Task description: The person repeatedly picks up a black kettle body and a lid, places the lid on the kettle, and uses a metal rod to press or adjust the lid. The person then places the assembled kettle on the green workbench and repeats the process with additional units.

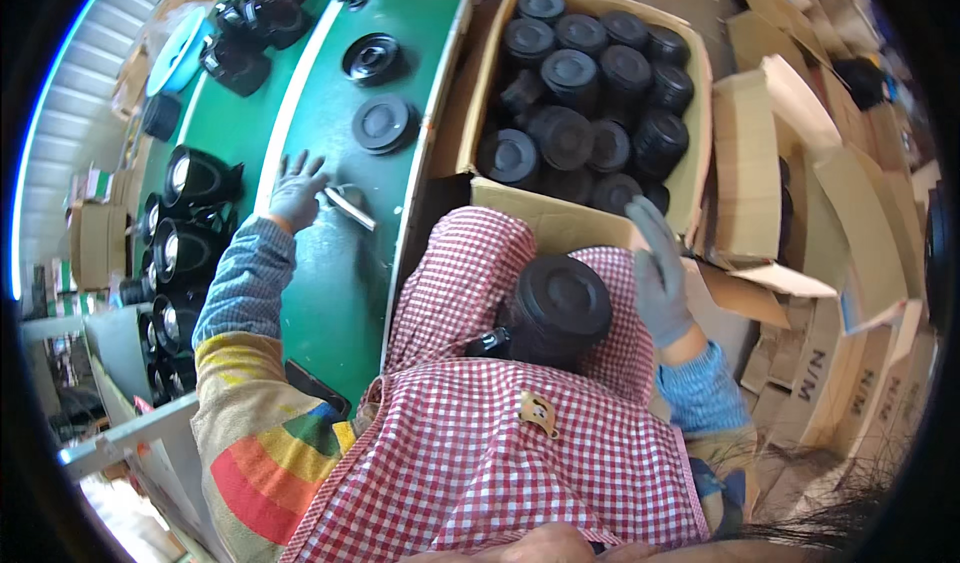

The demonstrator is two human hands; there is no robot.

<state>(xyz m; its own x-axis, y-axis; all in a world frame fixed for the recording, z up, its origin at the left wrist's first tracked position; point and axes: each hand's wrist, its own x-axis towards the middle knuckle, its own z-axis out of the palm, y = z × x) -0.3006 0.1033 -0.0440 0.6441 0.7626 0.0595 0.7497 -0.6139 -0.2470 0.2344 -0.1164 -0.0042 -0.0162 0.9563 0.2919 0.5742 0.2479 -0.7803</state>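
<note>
On my lap stands a black lens-shaped cylinder (563,303) with a round flat cap, resting on the red checked apron (470,253). A small dark shiny piece (489,342) sticks out at its left side. My right hand (660,281), in a grey glove, is beside the cylinder with its fingers stretched out and holds nothing. My left hand (297,191), gloved too, is over the green work surface (340,293) with its fingers spread. Just right of those fingers lies a pale narrow strip (350,209); whether they touch it I cannot tell.
An open cardboard box (590,208) ahead holds several similar black cylinders. A black ring-shaped part (372,58) and a black round cap (384,123) lie on the green surface. Black camera-shaped bodies (238,61) and black lamp-like units (187,248) stand left. Open cartons (745,163) crowd the right.
</note>
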